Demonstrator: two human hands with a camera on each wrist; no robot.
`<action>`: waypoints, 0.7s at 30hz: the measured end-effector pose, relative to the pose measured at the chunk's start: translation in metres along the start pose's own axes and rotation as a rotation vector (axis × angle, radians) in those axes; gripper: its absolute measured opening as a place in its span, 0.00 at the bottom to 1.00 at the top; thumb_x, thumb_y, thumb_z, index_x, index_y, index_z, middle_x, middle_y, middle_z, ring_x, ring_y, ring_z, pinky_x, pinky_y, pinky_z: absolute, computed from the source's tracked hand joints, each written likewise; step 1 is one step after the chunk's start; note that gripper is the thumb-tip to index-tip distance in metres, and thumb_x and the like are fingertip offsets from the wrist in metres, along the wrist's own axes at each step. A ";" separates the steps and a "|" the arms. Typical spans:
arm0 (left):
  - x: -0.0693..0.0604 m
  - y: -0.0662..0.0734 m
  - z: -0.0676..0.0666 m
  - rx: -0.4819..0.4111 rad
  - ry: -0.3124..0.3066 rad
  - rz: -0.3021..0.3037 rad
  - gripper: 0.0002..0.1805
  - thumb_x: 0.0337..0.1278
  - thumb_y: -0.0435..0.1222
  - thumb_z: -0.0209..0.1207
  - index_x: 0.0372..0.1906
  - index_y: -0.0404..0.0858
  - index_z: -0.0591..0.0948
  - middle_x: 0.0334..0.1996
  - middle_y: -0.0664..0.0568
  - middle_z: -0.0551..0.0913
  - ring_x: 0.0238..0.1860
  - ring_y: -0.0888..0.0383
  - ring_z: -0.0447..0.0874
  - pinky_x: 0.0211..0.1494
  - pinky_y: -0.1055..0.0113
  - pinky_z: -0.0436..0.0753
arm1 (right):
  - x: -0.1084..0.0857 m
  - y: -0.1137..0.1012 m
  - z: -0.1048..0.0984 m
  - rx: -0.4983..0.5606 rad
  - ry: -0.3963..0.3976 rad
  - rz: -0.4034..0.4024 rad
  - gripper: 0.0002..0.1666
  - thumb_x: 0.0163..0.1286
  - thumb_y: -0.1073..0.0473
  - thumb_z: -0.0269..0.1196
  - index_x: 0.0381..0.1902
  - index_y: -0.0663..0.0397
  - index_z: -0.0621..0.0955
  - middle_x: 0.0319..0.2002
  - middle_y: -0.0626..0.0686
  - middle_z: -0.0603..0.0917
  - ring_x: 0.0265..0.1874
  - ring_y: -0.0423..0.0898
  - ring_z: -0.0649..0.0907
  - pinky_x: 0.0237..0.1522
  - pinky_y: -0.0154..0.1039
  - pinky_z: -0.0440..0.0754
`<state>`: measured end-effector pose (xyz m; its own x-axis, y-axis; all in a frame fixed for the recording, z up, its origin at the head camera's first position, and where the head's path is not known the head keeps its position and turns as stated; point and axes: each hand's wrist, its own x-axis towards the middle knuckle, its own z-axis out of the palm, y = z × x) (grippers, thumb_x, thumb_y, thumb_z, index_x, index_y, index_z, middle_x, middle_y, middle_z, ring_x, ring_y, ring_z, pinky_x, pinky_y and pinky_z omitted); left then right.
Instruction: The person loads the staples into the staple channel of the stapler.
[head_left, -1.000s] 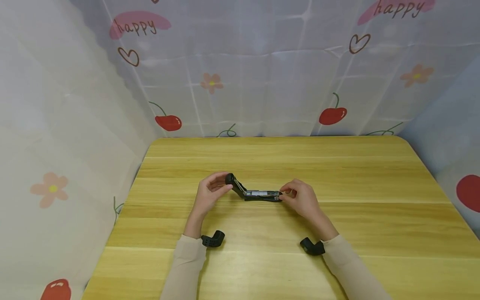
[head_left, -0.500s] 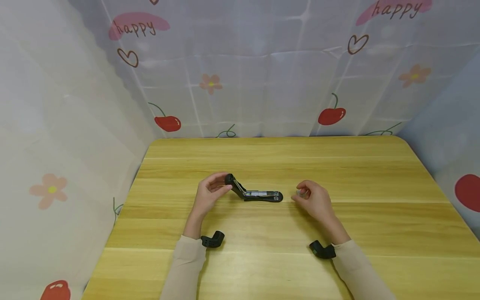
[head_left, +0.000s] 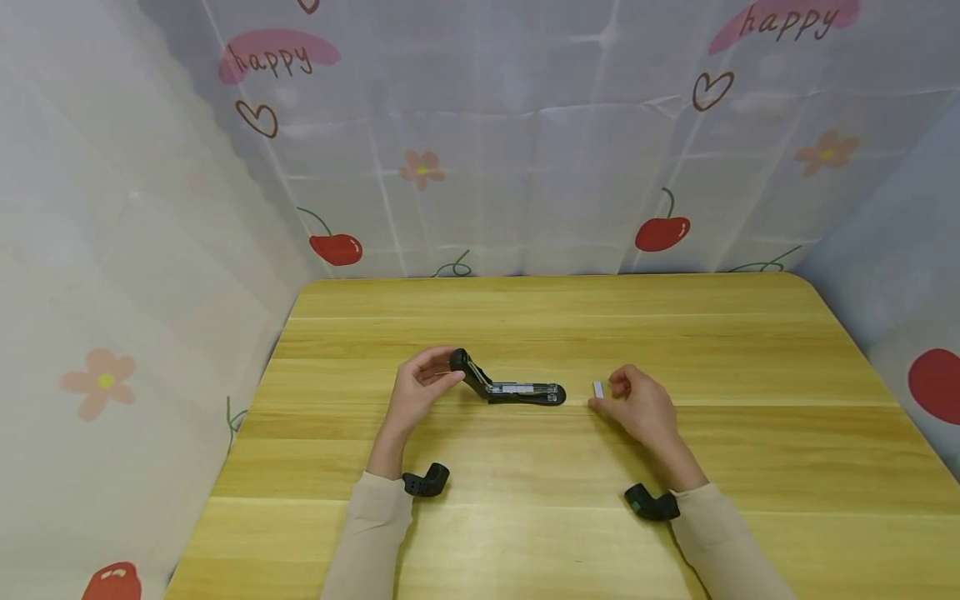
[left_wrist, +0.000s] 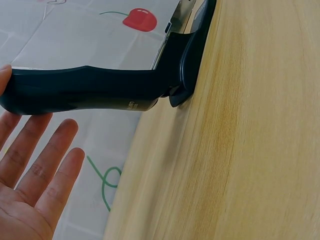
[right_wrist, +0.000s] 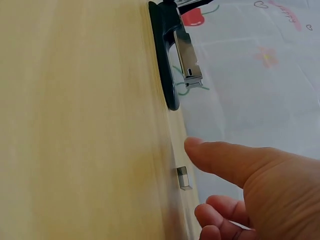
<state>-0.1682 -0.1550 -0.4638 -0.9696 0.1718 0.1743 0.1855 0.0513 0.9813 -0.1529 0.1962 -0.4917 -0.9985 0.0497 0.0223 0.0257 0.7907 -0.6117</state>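
A black stapler (head_left: 476, 379) stands unfolded on the table, its cover tipped up to the left and its metal magazine bared. My left hand (head_left: 420, 387) pinches the raised end of the cover between thumb and fingertips; in the left wrist view, the lower fingers are spread below the cover (left_wrist: 85, 90). Right of the stapler's base sits a small silvery strip of staples (head_left: 597, 389) on the tabletop. Beside it is my right hand (head_left: 641, 408), thumb and fingers apart. A gap shows between the thumb and the staple strip (right_wrist: 183, 178) in the right wrist view.
The wood-grain table (head_left: 525, 517) backs onto a pale curtain (head_left: 517, 167) printed with cherries, hearts and flowers. Black camera mounts, the left one (head_left: 427, 480) and the right one (head_left: 652, 503), stick inward from the wrists.
My right hand has moved right from the magazine's end and let go of the staple strip, now standing on the table. The left hand and stapler have stayed put.
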 end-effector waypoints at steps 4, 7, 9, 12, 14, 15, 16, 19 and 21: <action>0.000 0.000 0.000 0.001 0.003 -0.004 0.21 0.57 0.28 0.65 0.57 0.29 0.78 0.50 0.33 0.80 0.46 0.61 0.82 0.49 0.73 0.83 | 0.000 0.002 0.002 -0.026 -0.016 0.008 0.28 0.54 0.42 0.74 0.42 0.55 0.78 0.35 0.53 0.82 0.30 0.48 0.77 0.29 0.36 0.68; 0.000 0.000 0.000 0.000 0.004 -0.004 0.21 0.57 0.28 0.65 0.57 0.29 0.78 0.50 0.33 0.80 0.46 0.61 0.82 0.50 0.72 0.83 | 0.000 0.002 0.004 -0.041 -0.012 0.002 0.27 0.54 0.43 0.74 0.41 0.55 0.79 0.35 0.53 0.82 0.29 0.47 0.77 0.27 0.36 0.68; 0.000 0.000 0.001 0.000 0.003 -0.003 0.21 0.57 0.28 0.65 0.57 0.29 0.78 0.50 0.32 0.80 0.46 0.60 0.82 0.49 0.73 0.83 | 0.000 0.002 0.005 -0.041 -0.009 -0.004 0.25 0.54 0.44 0.74 0.40 0.55 0.80 0.34 0.53 0.82 0.28 0.47 0.76 0.27 0.36 0.68; 0.000 0.001 0.001 -0.006 0.002 -0.001 0.21 0.57 0.28 0.65 0.57 0.29 0.78 0.50 0.32 0.80 0.46 0.59 0.82 0.49 0.73 0.83 | 0.000 0.002 0.005 -0.042 -0.006 -0.016 0.23 0.55 0.45 0.74 0.39 0.55 0.81 0.33 0.52 0.81 0.27 0.46 0.75 0.27 0.36 0.68; 0.000 0.001 0.001 -0.008 0.000 0.000 0.21 0.57 0.28 0.65 0.57 0.29 0.78 0.51 0.32 0.80 0.46 0.59 0.82 0.49 0.73 0.83 | 0.000 0.003 0.005 -0.040 -0.004 -0.030 0.22 0.56 0.46 0.74 0.38 0.56 0.82 0.32 0.52 0.81 0.27 0.46 0.75 0.27 0.36 0.68; 0.000 0.001 0.001 -0.009 0.000 0.000 0.21 0.57 0.28 0.65 0.57 0.29 0.78 0.51 0.32 0.80 0.46 0.58 0.82 0.49 0.73 0.83 | 0.000 0.003 0.005 -0.039 -0.002 -0.037 0.21 0.56 0.47 0.73 0.38 0.56 0.82 0.32 0.52 0.81 0.27 0.46 0.75 0.27 0.36 0.68; 0.000 0.001 0.001 -0.008 0.000 -0.001 0.22 0.57 0.28 0.65 0.57 0.28 0.78 0.51 0.32 0.80 0.47 0.58 0.82 0.49 0.73 0.83 | 0.000 0.004 0.005 -0.041 0.001 -0.043 0.21 0.57 0.48 0.73 0.38 0.56 0.82 0.32 0.52 0.81 0.27 0.46 0.75 0.27 0.36 0.68; 0.000 0.001 0.001 -0.002 0.002 -0.005 0.22 0.57 0.28 0.65 0.57 0.29 0.78 0.51 0.32 0.80 0.47 0.57 0.82 0.50 0.73 0.83 | 0.000 0.004 0.005 -0.043 0.008 -0.056 0.19 0.58 0.49 0.72 0.38 0.57 0.82 0.32 0.53 0.82 0.27 0.46 0.76 0.27 0.36 0.69; 0.000 0.002 0.001 0.001 0.003 -0.007 0.21 0.57 0.28 0.65 0.57 0.29 0.78 0.51 0.32 0.80 0.47 0.57 0.82 0.49 0.73 0.83 | 0.000 0.004 0.005 -0.049 0.011 -0.057 0.18 0.59 0.50 0.71 0.38 0.58 0.82 0.33 0.53 0.82 0.27 0.46 0.77 0.27 0.37 0.69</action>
<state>-0.1673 -0.1538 -0.4624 -0.9713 0.1683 0.1680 0.1791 0.0532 0.9824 -0.1527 0.1963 -0.4983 -0.9978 0.0107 0.0650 -0.0283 0.8212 -0.5699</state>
